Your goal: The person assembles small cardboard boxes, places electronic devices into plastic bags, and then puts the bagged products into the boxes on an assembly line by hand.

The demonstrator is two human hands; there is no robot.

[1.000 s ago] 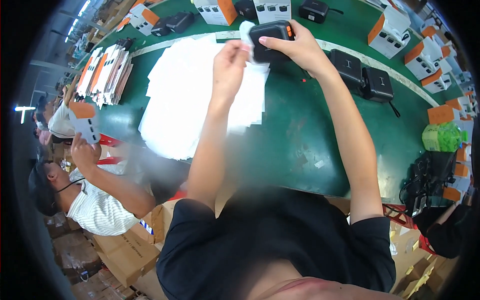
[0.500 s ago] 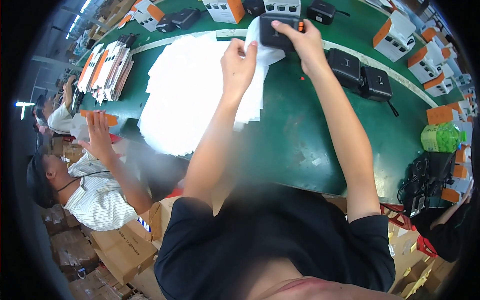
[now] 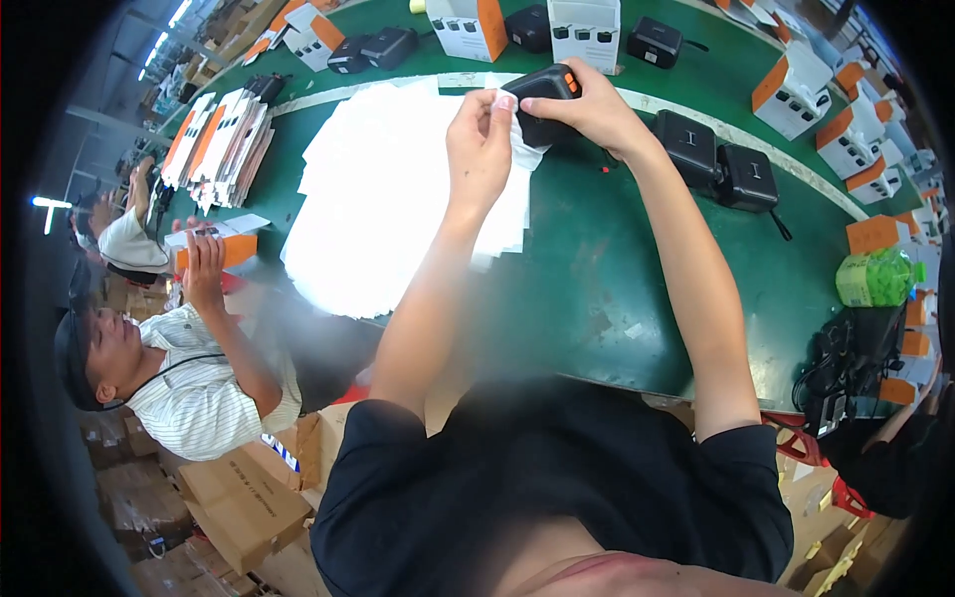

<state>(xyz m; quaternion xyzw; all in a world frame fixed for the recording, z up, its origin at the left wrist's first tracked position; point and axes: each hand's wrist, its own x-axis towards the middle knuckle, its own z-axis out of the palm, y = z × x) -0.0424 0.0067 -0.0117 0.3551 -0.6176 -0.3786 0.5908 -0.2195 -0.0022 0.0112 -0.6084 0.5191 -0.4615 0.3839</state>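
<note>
My right hand (image 3: 603,111) grips a small black case (image 3: 547,117) with an orange detail at its upper corner. The case is held tilted above the far side of the green table. Pinched in my left hand (image 3: 480,151) is a thin white sheet or bag (image 3: 505,88), pressed against the left side of the case. Whether it is a sheet or a bag I cannot tell. Below my left hand spreads a big pile of white sheets (image 3: 383,204). Two more black cases (image 3: 686,141) stand to the right of my right forearm, one with a wrist strap.
Folded white and orange cartons (image 3: 224,144) are stacked at the left. Upright boxes (image 3: 585,32) and black cases line the far side. At the right stand more boxes, a green bottle (image 3: 875,279) and black cables (image 3: 831,368). A co-worker (image 3: 189,388) at left holds a box.
The black case has tilted and come slightly nearer. My left hand has closed in on its side, with the white sheet or bag between. The co-worker's box has turned and come lower.
</note>
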